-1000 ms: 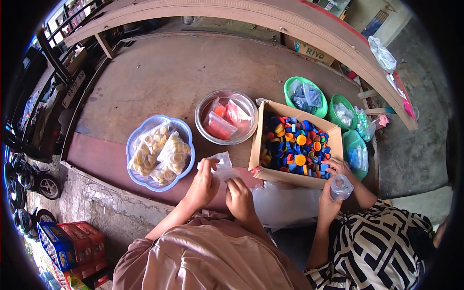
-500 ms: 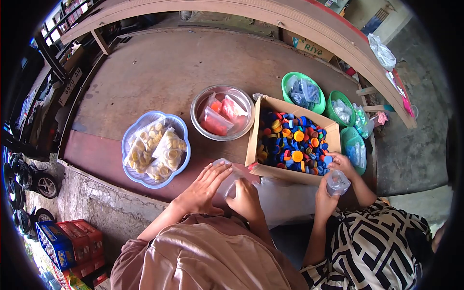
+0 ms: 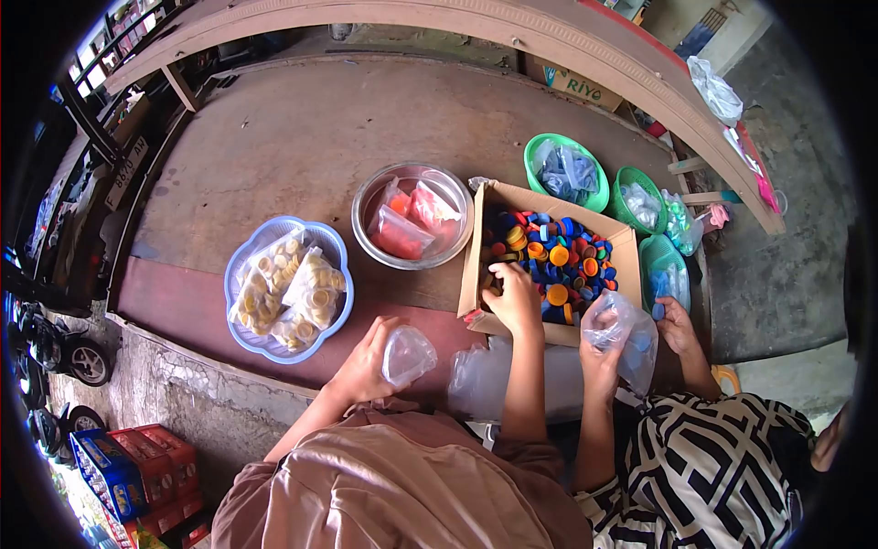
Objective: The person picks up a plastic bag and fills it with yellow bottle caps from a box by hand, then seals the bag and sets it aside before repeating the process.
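Note:
My left hand [image 3: 372,360] is closed round a clear plastic bag [image 3: 409,355], whose round mouth stands open toward the right. My right hand [image 3: 515,297] is in the near left part of a cardboard box [image 3: 629,274] full of mixed bottle caps [image 3: 558,256], mostly blue, orange, red and yellow. Its fingers are curled among the caps; what they hold, if anything, is hidden. Flat clear plastic bags [image 3: 480,380] lie at the table edge below my right forearm.
At right, a co-worker's hands [image 3: 602,352] hold a clear bag with blue caps. Left of the box are a steel bowl [image 3: 363,240] with bagged red caps and a blue basket [image 3: 236,320] with bagged pale yellow caps. Green baskets [image 3: 599,203] with bagged caps stand beyond the box.
My right hand has left the plastic bag and moved right into the box of caps. My left hand keeps the bag, now opened out. The co-worker's right hand has moved away from the box.

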Motion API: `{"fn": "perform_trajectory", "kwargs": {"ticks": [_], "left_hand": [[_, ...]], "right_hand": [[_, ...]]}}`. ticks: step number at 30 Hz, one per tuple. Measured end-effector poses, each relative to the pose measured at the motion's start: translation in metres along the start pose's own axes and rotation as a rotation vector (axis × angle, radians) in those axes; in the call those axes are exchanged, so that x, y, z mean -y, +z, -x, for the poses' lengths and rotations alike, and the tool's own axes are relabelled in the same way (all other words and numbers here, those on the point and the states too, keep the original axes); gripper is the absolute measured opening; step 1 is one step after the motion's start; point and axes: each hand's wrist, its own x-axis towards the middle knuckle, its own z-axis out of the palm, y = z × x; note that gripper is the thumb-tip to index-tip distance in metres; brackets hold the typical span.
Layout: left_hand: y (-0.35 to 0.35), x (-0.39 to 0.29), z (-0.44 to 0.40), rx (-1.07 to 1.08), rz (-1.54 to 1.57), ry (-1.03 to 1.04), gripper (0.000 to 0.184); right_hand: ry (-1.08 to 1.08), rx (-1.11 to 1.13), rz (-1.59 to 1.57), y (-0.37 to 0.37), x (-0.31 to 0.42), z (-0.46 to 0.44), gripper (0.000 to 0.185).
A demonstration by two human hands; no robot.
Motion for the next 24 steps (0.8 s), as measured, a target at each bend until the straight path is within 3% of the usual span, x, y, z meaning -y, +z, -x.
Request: {"fn": "perform_trajectory", "kwargs": {"ticks": [2,10,13,14,17,23,24], "left_hand": [[0.000,-0.001,0.001,0.009,-0.001,0.013,0.081],[-0.003,0.002,0.004,-0.008,0.029,-0.044,0.083],[-0.003,0.000,0.002,0.004,0.036,-0.041,0.084],[-0.003,-0.001,0.002,0.010,0.038,-0.038,0.084],[-0.001,-0.001,0.001,0.030,0.022,-0.025,0.083],[-0.001,0.001,0.003,-0.006,0.043,-0.024,0.082],[-0.002,0.001,0.004,-0.016,0.046,-0.020,0.082]], "right_hand": [[0.095,0.150,0.162,0.022,-0.018,-0.012,0.037],[0.106,-0.021,0.024,0.026,-0.029,-0.010,0.027],[-0.009,-0.037,0.246,0.032,-0.029,-0.007,0.026],[0.054,0.103,0.308,0.032,-0.029,-0.009,0.029],[0.000,0.143,0.425,0.039,-0.036,-0.013,0.032],[-0.072,-0.462,-0.261,0.029,-0.030,-0.013,0.046],[-0.061,-0.483,-0.311,0.025,-0.027,-0.009,0.047]]}}
